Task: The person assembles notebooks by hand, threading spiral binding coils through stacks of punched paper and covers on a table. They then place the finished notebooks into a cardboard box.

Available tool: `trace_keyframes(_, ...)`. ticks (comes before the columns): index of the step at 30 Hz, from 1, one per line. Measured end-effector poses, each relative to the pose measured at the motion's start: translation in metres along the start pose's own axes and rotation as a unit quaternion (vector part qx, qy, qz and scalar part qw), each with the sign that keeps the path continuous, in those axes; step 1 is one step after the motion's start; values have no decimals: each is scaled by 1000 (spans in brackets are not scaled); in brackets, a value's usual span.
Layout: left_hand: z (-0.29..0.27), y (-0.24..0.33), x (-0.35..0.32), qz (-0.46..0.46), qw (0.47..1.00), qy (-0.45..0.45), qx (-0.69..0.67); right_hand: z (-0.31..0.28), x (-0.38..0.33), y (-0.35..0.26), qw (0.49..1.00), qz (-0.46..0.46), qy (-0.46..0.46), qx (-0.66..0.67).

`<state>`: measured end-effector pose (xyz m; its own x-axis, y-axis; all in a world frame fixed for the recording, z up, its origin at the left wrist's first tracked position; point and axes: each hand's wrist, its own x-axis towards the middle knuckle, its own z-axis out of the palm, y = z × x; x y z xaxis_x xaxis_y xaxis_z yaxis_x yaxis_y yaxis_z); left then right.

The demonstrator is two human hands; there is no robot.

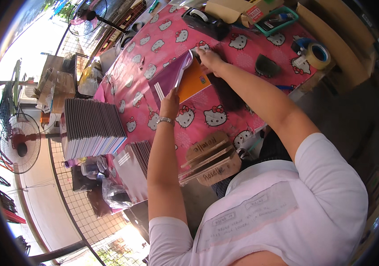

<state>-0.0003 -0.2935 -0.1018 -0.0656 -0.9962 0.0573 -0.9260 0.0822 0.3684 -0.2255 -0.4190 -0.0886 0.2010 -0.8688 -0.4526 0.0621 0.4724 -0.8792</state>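
Note:
My left hand (170,106), with a metal-banded watch on the wrist, is closed on the near edge of a notebook with a purple cover (167,80). The purple side is lifted and curls along its edge. Against it lies an orange cover (194,83) with a small multicoloured print; I cannot tell whether both belong to one notebook. My right hand (211,61) reaches to the far end of the notebook, fingers bent around its corner, partly hidden by the hand itself. Dark notebooks partly show under my right forearm.
A tall stack of spiral-bound notebooks (94,126) stands at the left, beside grey-covered ones (132,166). Nearest me is a cardboard holder (211,159). A tape dispenser (205,23), teal basket (278,22) and tape roll (318,55) sit on the pink patterned tablecloth (151,44).

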Motion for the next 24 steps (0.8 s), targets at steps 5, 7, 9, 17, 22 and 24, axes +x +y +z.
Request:
trace_keyframes(5,-2,0,-7,70,996,-48,-8,15,-4,13,986,38,-164,-13)
trace_keyframes(7,-17,-9,-23,18,996,-76,-30,33,-29,12,976,-91,-146,-135)
trace_keyframes(9,-61,-4,-33,6,987,162,6,48,-65,11,904,-303,-158,-257)
trace_keyframes(17,-162,168,-137,130,961,191,153,-30,-212,71,843,-470,-207,-158)
trace_keyframes(22,-111,186,-201,67,974,148,155,-48,-252,107,862,-393,-270,-175)
trace_keyframes(24,-83,192,-206,65,969,137,195,-39,-266,113,869,-388,-267,-152)
